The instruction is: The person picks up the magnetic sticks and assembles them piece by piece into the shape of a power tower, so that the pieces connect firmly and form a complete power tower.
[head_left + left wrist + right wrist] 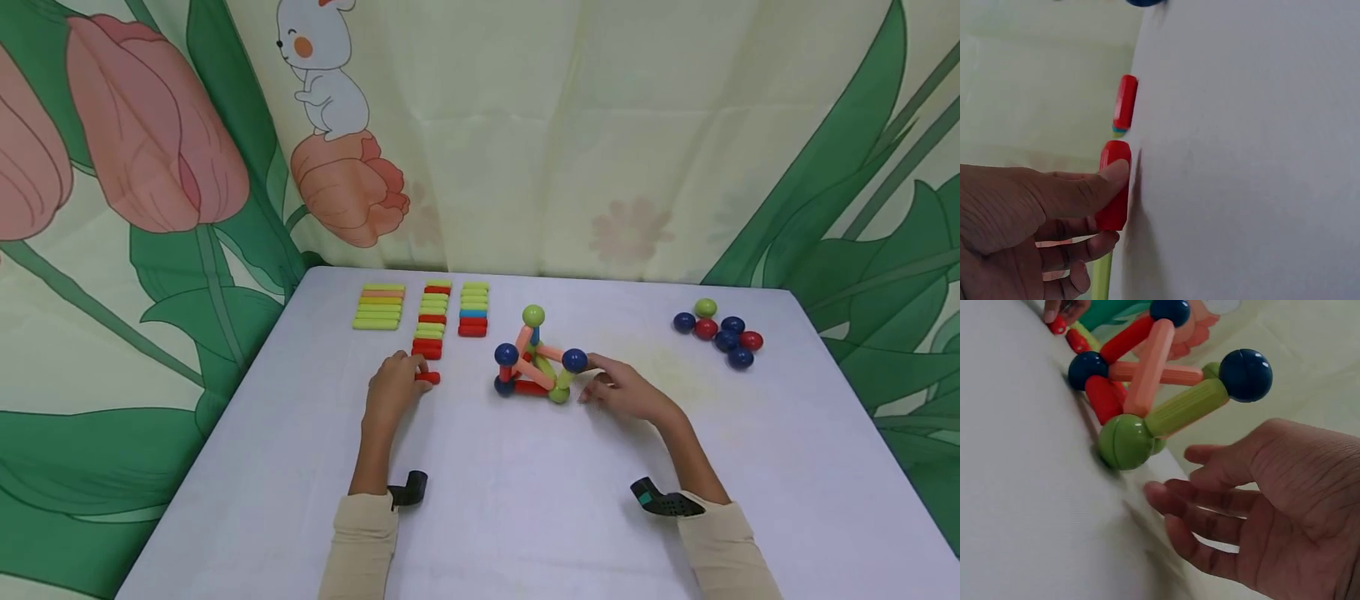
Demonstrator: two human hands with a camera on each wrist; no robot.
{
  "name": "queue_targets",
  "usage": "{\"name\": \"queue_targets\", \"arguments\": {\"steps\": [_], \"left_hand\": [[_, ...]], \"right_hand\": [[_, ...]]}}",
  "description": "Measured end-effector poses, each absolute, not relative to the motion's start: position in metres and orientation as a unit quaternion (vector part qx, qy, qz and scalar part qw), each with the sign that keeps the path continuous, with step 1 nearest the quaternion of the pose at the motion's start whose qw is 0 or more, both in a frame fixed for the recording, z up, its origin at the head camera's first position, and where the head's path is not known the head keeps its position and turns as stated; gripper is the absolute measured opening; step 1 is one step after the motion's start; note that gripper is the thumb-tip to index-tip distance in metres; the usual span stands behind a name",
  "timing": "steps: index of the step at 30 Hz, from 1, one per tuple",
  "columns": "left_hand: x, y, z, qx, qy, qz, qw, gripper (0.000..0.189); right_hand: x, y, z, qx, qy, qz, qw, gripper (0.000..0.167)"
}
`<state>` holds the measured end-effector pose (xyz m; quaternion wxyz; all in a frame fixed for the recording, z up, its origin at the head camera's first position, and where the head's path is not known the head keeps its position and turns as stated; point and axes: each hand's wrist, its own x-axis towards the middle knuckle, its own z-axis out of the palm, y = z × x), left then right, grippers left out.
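Observation:
My left hand [393, 385] pinches a short red rod [1113, 187] between thumb and fingers, at the near end of the middle column of rods [432, 308]. Beside a frame of rods and balls [531, 388] is my right hand [622, 388], its fingers loosely bent and holding nothing. In the right wrist view a gap shows between these fingers and the nearest green ball [1125, 442]. The frame stands on the table, with blue balls [1245, 375] at upper corners and a green ball [533, 316] on top. Red, pink, blue and yellow-green rods link the balls.
A left column of mostly yellow-green rods [378, 308] and a right column of mixed rods [473, 310] lie toward the back of the white table [480, 517]. Several loose blue, red and green balls [726, 340] sit at the back right. A printed curtain [525, 167] hangs behind.

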<state>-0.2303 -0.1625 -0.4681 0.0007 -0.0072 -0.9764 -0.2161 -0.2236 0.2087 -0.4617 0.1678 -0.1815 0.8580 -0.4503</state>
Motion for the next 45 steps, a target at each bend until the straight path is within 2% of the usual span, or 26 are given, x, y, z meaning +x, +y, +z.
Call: {"name": "queue_targets", "arguments": {"steps": [3,5,9,13,23,30,45], "left_hand": [[-0.230,-0.153,-0.456,-0.013,-0.953,-0.303,-0.005,0.027],[-0.232,-0.141,-0.446,-0.015,-0.916,-0.401,-0.007,0.031],[-0.235,-0.109,-0.423,-0.018,-0.819,-0.573,-0.004,0.038],[-0.241,-0.081,-0.412,-0.009,-0.790,-0.613,0.007,0.039],[-0.248,-0.057,-0.416,-0.037,-0.843,-0.536,0.009,0.043],[-0.249,-0.048,-0.416,-0.046,-0.868,-0.492,-0.045,0.043],[-0.248,-0.049,-0.414,-0.038,-0.880,-0.472,-0.045,0.040]], "right_hand": [[-0.231,0.208,-0.453,-0.139,0.883,-0.439,0.091,0.032],[-0.237,0.204,-0.445,-0.122,0.888,-0.442,0.045,0.032],[-0.248,0.190,-0.428,-0.118,0.885,-0.450,-0.005,0.034],[-0.260,0.172,-0.416,-0.130,0.888,-0.442,0.009,0.038],[-0.283,0.147,-0.409,-0.165,0.859,-0.480,0.060,0.038],[-0.285,0.142,-0.415,-0.124,0.826,-0.542,0.095,0.036],[-0.279,0.144,-0.416,-0.102,0.821,-0.551,0.109,0.042]]}}
